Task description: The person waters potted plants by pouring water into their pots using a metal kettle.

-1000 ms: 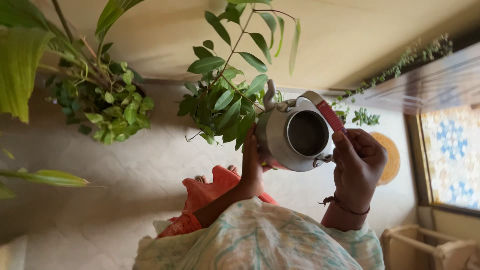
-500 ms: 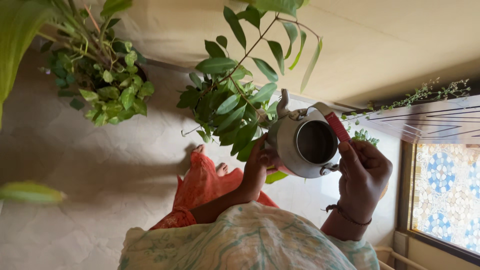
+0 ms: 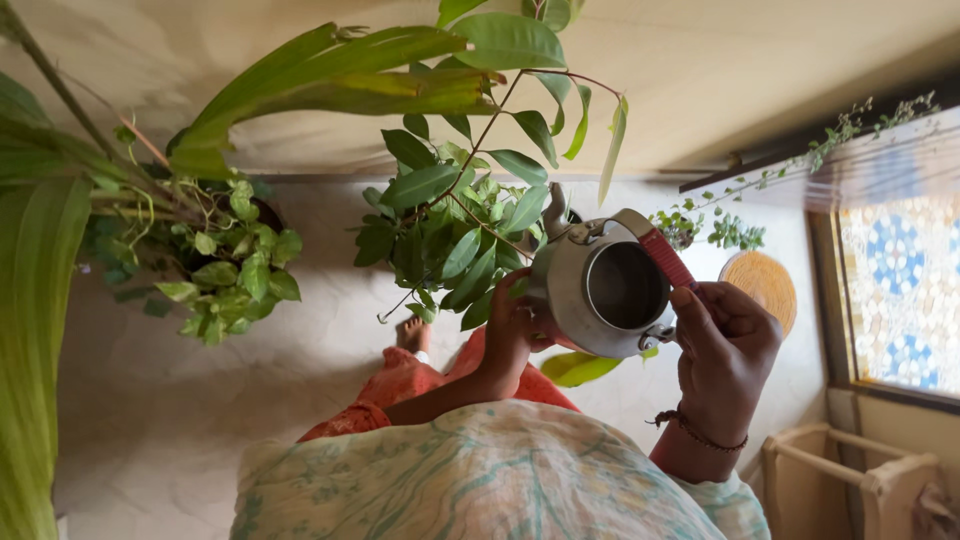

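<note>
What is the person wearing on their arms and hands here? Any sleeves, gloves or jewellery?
Both hands are bare, no gloves. The right hand has a dark reddish braided thread bracelet round the wrist. The left hand shows no bracelet. The sleeves are pale cream cloth with a light green print, ending above the forearms.

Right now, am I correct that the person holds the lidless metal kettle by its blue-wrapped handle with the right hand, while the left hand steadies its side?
Not quite: the head view shows the handle wrapped in red, not blue. The rest holds: the right hand grips that handle of the lidless metal kettle, and the left hand steadies its side.
</note>
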